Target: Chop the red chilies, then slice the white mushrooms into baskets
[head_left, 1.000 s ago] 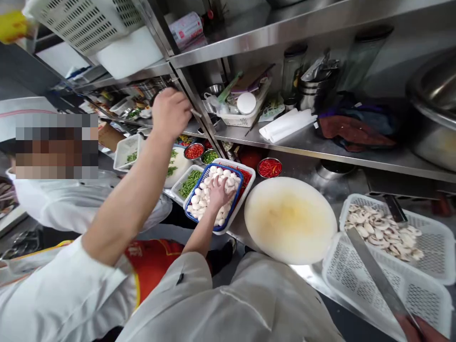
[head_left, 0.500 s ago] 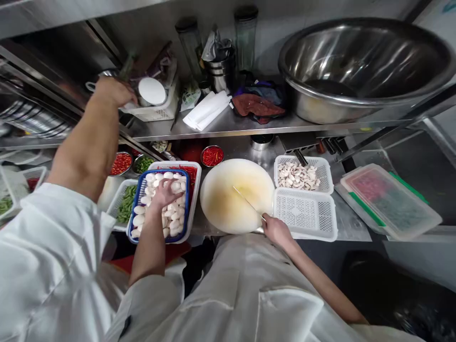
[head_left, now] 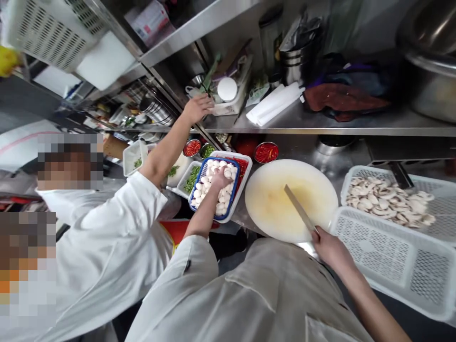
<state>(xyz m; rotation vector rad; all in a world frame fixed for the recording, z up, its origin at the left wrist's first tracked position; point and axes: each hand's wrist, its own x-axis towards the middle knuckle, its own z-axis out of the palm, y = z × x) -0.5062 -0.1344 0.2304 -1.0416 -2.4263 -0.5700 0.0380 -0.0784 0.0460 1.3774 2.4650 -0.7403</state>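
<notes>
In my right hand (head_left: 329, 247) is the handle of a knife (head_left: 299, 207), its blade lying over the round, yellow-stained cutting board (head_left: 263, 190). My left hand (head_left: 221, 178) rests among whole white mushrooms (head_left: 223, 199) in a blue-rimmed basket (head_left: 193, 195); its fingers are partly hidden, so their grip is unclear. That basket sits on a white tray (head_left: 244, 190) of red chilies. Right of the board, sliced mushrooms (head_left: 384, 197) fill part of a white basket (head_left: 345, 183), and a second white basket (head_left: 370, 247) with a perforated bottom is in front of it.
At the left, a person (head_left: 117, 223) in white stretches a hand (head_left: 199, 108) to the shelf (head_left: 228, 124) above the counter. Bowls of red chilies (head_left: 266, 152) and green pieces (head_left: 207, 151) stand behind the baskets. A large metal bowl (head_left: 427, 85) is on the shelf.
The view has swung left, bringing more of the other person into sight. The knife now shows the flat of its blade. The other person's hand has shifted from the jug handle toward the shelf basket's edge.
</notes>
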